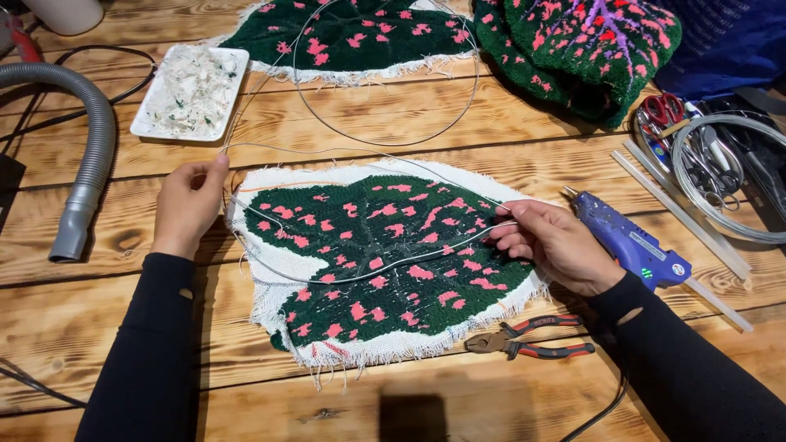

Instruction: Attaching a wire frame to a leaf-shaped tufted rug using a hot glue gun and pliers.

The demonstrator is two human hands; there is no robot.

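A leaf-shaped tufted piece (385, 262), dark green with pink spots on white backing cloth, lies on the wooden table (409, 115). A long thin metal wire (360, 277) curves across it and loops away toward the far side. My left hand (187, 205) pinches the wire at the piece's upper left corner. My right hand (557, 244) pinches the wire at the piece's right edge, resting on the cloth.
A blue glue gun (634, 245) lies right of my right hand, with glue sticks (679, 214). Red-handled pliers (532, 337) lie near the front. Two more tufted leaves (352, 37) (581, 49), a white tray of scraps (190, 92), a grey hose (90, 155), scissors (665, 110) and coiled wire (725, 180) surround.
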